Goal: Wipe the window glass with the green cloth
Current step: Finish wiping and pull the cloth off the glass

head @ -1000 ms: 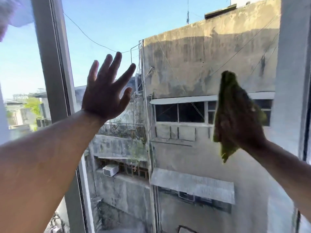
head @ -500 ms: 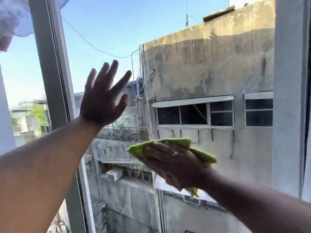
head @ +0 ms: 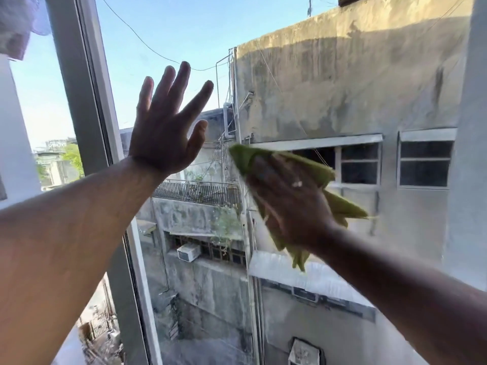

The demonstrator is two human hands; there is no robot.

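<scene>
The window glass (head: pixel 329 83) fills the middle and right of the head view, with grey buildings behind it. My right hand (head: pixel 287 201) presses the green cloth (head: pixel 245 156) flat against the pane at mid height, and the cloth's edges stick out above and below the hand. My left hand (head: pixel 163 130) is spread flat on the glass at upper left of the cloth, fingers apart, holding nothing. The two hands are a short way apart.
A grey vertical window frame (head: pixel 79 101) runs down the left, just left of my left arm. Another frame post (head: pixel 471 154) bounds the pane on the right. A pale cloth (head: pixel 18 25) hangs at the top left corner.
My right hand swept the green cloth from the right side of the pane down to the lower middle, then back up and to the right. My left hand stayed planted on the glass.
</scene>
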